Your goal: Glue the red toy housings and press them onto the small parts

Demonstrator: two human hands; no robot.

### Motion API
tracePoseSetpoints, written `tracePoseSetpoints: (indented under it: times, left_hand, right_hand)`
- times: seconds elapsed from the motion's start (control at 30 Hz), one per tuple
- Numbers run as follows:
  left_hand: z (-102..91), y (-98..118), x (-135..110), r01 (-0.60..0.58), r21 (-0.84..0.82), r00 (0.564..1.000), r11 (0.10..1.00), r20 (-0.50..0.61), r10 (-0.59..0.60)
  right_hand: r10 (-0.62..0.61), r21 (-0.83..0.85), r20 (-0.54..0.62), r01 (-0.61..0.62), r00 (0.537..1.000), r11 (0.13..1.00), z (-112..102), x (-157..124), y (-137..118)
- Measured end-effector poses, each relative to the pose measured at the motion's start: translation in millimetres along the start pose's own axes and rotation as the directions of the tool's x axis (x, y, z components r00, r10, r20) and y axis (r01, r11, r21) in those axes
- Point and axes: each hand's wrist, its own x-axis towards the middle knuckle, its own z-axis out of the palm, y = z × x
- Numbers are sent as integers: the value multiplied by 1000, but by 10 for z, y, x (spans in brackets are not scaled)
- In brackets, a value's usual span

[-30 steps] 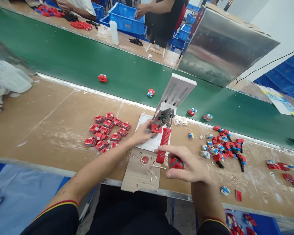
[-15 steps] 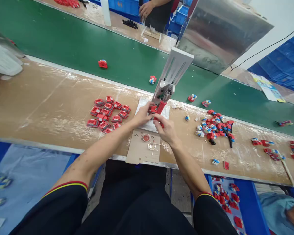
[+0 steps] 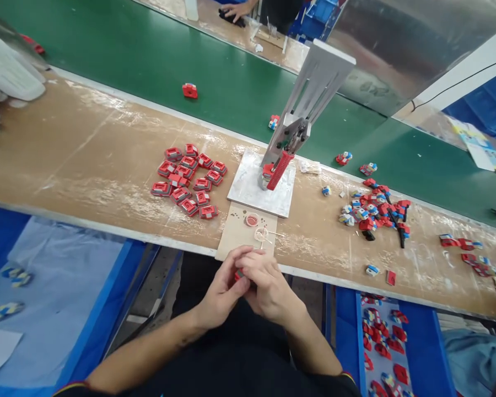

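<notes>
Close to my body, by the table's front edge, my left hand (image 3: 223, 289) is closed around a small red and grey plastic part (image 3: 238, 274), mostly hidden by fingers. My right hand (image 3: 268, 281) is closed over the same part from the other side. Beyond them stands a toggle clamp with a red handle (image 3: 280, 172) on a metal base plate (image 3: 252, 184); a red piece (image 3: 268, 169) sits under the clamp. Between hands and plate lies a piece of cardboard (image 3: 230, 234) with a small dish of red paint (image 3: 252, 220) and cotton swabs (image 3: 268, 234).
Red and grey parts (image 3: 184, 172) are grouped left of the clamp. A pile of red, white and blue toy pieces (image 3: 372, 209) lies right. Behind runs a green conveyor belt (image 3: 140, 60) carrying several pieces. A blue bin (image 3: 427, 353) stands below right. Across it, another person's hand (image 3: 235, 11) touches black parts.
Both hands have left the clamp and come down toward my body, now together around a small part. The red handle is released. The view has shifted; the other person's hand moved onto the black parts.
</notes>
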Motion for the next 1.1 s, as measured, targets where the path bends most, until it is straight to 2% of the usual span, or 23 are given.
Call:
tracePoseSetpoints:
  times: [0.03, 0.1, 0.2, 0.27, 0.4, 0.47, 0.5, 0.6, 0.67, 0.77, 0.93, 1.03, 1.1]
  left_hand:
    - [-11, -56, -46, 31, -44, 997, 999, -76, -34]
    - [-105, -98, -11, 39, -117, 980, 992, -191, -61]
    - [-325, -56, 162, 10, -114, 965, 993, -258, -39]
    - [-445, -19, 260, 43, -35, 965, 998, -259, -51]
    - [-530, 24, 363, 197, 137, 966, 971, -198, -168]
    - [-518, 53, 392, 246, 325, 965, 913, -167, -201]
    - [-507, 69, 404, 250, 452, 967, 856, -165, -195]
    - [-471, 104, 433, 161, 772, 987, 615, -140, -83]
    - [-459, 98, 441, 59, 868, 997, 492, -76, 16]
    - [-471, 55, 447, -76, 921, 989, 382, 20, 150]
    - [-503, 2, 525, -225, 919, 943, 325, 120, 311]
    - [-494, 14, 588, -245, 908, 931, 339, 123, 345]
    - [-489, 27, 615, -220, 907, 941, 360, 99, 325]
  right_hand:
    - [19, -17, 15, -19, 1000, 1000, 10, -37, 59]
    - [113, -84, -27, -115, 993, 990, -43, -146, 218]
    - [289, -227, -118, -309, 950, 924, -172, -312, 490]
    - [337, -251, -98, -350, 937, 902, -207, -364, 631]
    - [296, -197, -49, -300, 954, 933, -164, -304, 741]
    - [287, -191, -46, -291, 957, 937, -143, -238, 749]
    - [285, -192, -42, -288, 957, 938, -139, -207, 753]
    - [277, -188, -31, -278, 960, 942, -143, -149, 783]
    - [273, -183, -28, -274, 962, 944, -140, -142, 810]
    - [285, -158, -48, -289, 957, 944, -109, -162, 833]
    - [298, -103, -185, -320, 936, 942, -49, -186, 813]
    - [336, -78, -238, -363, 911, 929, -59, -182, 785]
    - [365, -54, -233, -387, 901, 921, -75, -182, 786]
